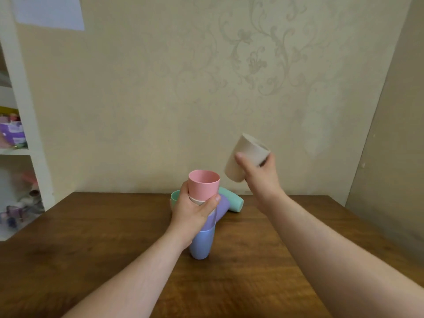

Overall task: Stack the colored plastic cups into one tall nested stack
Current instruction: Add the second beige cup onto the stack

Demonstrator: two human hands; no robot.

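Note:
A nested stack of cups stands upright on the wooden table (91, 244): a blue cup (202, 244) at the bottom, a lilac one and a white one above it, and a pink cup (203, 184) on top. My left hand (195, 210) grips the stack around its middle. My right hand (259, 173) holds a beige cup (245, 154) in the air, up and to the right of the stack, tilted with its mouth to the upper right. Behind the stack a purple cup (222, 207) and a mint cup (231, 200) lie on their sides. Another mint cup's rim (175, 196) peeks out left of my hand.
A wallpapered wall rises right behind the table's far edge. A white shelf unit (23, 125) with small items stands at the left. A plain panel (390, 157) closes the right side.

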